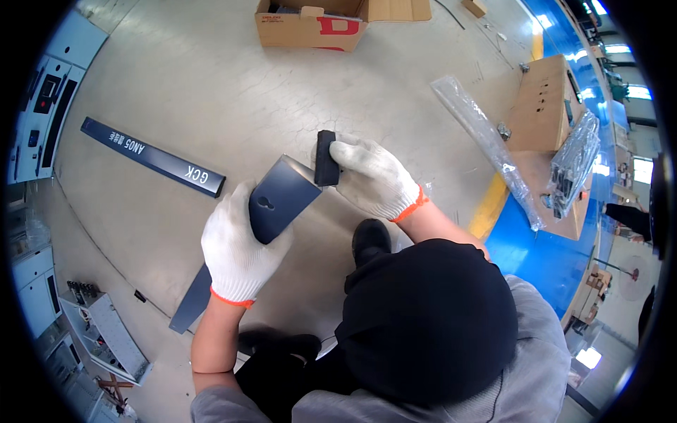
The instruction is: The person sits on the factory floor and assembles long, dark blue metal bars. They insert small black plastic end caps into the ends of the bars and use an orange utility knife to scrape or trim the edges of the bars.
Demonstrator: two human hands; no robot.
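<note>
My left hand [240,243], in a white knit glove with an orange cuff, grips a long dark blue-grey metal strip [285,196]. Near the strip's upper end is a keyhole-shaped opening; its lower end shows past my wrist, close to the floor. My right hand [374,176], gloved alike, pinches a small black block-like end piece [326,158] between thumb and fingers. The block is right beside the strip's upper end; whether they touch I cannot tell. Left of my hands, a similar dark strip [151,156] with white lettering lies on the floor.
An open cardboard box [307,32] stands ahead. To the right are a clear plastic-wrapped length [486,144], a larger carton [539,99] and a wrapped bundle [575,166]. White cabinets [53,106] line the left. A black cap [430,321] covers the lower right.
</note>
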